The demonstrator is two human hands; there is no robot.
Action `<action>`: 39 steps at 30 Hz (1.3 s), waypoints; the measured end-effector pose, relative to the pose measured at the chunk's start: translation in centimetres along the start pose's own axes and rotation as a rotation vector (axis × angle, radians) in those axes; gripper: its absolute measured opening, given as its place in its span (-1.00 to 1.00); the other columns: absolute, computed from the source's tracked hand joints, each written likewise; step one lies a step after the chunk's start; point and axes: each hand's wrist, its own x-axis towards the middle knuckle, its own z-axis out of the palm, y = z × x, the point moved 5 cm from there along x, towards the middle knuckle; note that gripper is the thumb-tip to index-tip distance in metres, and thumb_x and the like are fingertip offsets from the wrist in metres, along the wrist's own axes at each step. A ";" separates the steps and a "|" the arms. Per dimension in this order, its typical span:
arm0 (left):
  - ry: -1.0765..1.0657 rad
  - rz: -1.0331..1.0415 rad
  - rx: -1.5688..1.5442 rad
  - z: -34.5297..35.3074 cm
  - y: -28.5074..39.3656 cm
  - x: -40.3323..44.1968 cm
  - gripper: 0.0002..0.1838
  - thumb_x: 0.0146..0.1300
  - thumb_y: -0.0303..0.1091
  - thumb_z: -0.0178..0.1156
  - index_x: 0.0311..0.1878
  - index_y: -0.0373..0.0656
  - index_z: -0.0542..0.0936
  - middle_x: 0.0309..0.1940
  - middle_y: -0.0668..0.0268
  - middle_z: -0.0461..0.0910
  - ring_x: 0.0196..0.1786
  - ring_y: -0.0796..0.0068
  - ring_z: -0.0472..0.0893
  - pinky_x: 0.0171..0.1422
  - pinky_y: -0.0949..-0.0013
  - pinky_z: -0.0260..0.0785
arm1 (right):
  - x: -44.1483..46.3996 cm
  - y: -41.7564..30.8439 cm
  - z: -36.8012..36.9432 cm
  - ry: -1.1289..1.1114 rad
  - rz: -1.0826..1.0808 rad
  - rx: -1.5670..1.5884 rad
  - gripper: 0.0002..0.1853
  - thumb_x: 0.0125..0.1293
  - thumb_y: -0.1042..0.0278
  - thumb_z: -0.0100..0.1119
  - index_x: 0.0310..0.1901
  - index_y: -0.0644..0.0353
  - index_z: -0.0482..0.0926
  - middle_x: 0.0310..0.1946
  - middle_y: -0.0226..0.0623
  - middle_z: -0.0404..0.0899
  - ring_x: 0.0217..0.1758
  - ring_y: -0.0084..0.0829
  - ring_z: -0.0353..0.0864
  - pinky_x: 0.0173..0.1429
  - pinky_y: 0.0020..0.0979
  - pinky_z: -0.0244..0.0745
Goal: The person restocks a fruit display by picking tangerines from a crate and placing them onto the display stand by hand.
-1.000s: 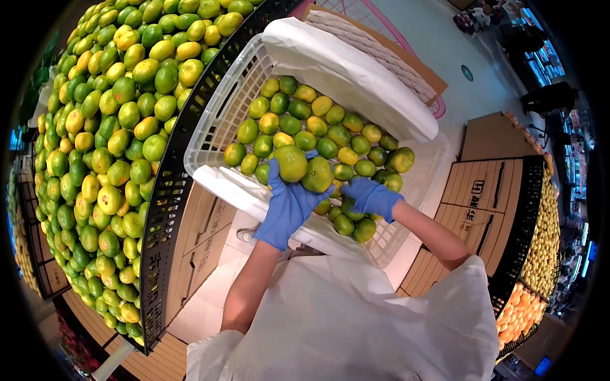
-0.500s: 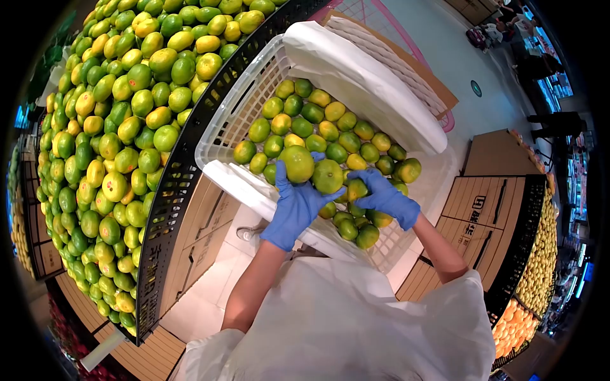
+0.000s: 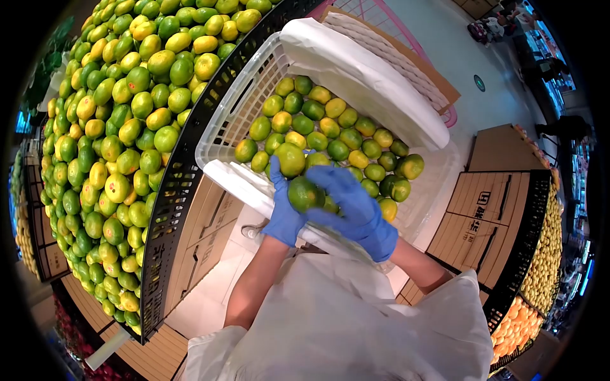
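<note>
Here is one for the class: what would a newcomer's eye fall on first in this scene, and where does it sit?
Probably the great heap of green-and-yellow citrus filling the left side, behind a black slotted rim. Next come the two blue-gloved hands near the centre: the left hand holds a round fruit, with the blurred right hand close beside it, over a white basket of similar fruit.

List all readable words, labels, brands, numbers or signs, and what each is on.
Nothing reads with certainty.
Right brown cabinet: square logo, sideways Chinese characters, too blurred.
Black display edge: lettering, too blurred.
Left brown cabinet: dark marks, too blurred.
Round green floor sign: too small.
</note>
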 end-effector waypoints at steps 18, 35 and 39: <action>-0.239 0.342 0.300 0.9 0.7 -2.9 -0.30 0.35 -0.16 0.07 0.44 0.19 -0.06 0.33 0.27 0.23 0.33 0.37 0.31 0.27 0.26 0.38 | -11.9 13.7 9.6 -1.059 0.204 0.017 -0.56 -0.08 0.39 0.28 -0.08 0.25 0.50 -0.15 0.02 0.51 -0.03 -0.03 0.47 0.06 -0.17 0.40; -0.060 0.566 -0.450 -4.7 15.9 -26.9 -0.18 0.11 0.42 0.06 0.18 -0.12 0.43 0.25 0.29 0.37 0.24 0.06 0.40 -0.10 0.12 0.59 | 11.7 -3.1 8.9 -0.293 0.492 0.745 -0.59 0.37 0.03 0.06 0.11 0.10 0.40 -0.15 -0.39 0.50 -0.19 -0.61 0.52 -0.25 -0.59 0.43; -0.016 0.765 -0.608 -8.8 18.0 -33.2 -0.22 0.11 0.42 0.04 0.14 -0.08 0.46 0.36 0.34 0.22 0.39 -0.15 0.18 -0.15 0.00 0.62 | 15.3 -10.4 17.8 -0.569 0.442 0.811 -0.61 0.42 0.01 -0.05 0.09 0.12 0.41 -0.27 -0.32 0.51 -0.35 -0.54 0.51 -0.38 -0.55 0.39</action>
